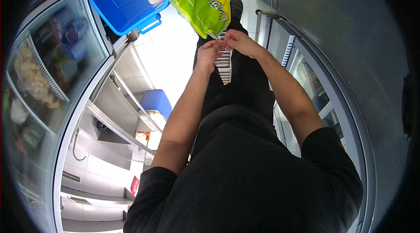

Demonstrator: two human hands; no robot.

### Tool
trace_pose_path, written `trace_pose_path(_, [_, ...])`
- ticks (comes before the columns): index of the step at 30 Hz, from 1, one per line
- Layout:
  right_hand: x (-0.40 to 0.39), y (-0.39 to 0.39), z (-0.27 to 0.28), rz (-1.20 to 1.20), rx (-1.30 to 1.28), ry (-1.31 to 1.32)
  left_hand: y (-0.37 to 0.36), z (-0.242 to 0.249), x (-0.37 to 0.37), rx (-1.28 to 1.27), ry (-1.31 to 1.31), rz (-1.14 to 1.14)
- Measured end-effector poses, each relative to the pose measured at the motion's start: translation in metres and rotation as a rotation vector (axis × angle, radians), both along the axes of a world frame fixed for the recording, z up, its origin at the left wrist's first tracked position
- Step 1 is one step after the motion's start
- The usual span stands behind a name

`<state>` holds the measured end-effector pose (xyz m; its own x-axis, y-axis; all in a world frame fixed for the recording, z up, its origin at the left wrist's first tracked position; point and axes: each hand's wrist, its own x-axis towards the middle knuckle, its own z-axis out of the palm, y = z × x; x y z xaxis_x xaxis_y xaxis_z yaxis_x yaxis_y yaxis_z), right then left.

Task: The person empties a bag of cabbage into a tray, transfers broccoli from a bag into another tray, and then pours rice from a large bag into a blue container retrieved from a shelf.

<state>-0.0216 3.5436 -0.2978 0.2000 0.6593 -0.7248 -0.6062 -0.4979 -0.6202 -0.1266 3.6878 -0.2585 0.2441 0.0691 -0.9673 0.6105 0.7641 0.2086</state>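
Observation:
A green and yellow plastic bag (pixel 203 7) with "President" lettering hangs or rests ahead of me at the top middle. Clear plastic shows along its edge, and its gathered neck points toward me. My left hand (pixel 210 52) is closed with its fingertips at the neck. From the other side, my right hand (pixel 239 43) pinches the same neck, close to the left fingers. The exact grip of the fingertips is small and partly hidden.
A blue plastic bin (pixel 120 3) with a pale patch inside stands left of the bag. Glass-door fridges flank me: a stocked one (pixel 48 66) left, another (pixel 306 79) right. A metal grate (pixel 224 71) shows between my legs. A blue-lidded container (pixel 156 103) sits lower left.

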Motion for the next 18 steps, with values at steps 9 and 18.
trace_pose_path(9, [0.009, 0.006, 0.014, -0.001, -0.034, 0.115, 0.002, 0.005, 0.003, 0.009, 0.005, -0.023])
trace_pose_path(18, [0.008, 0.005, 0.012, 0.007, 0.022, 0.058, 0.002, 0.004, 0.002, 0.024, 0.012, -0.034])
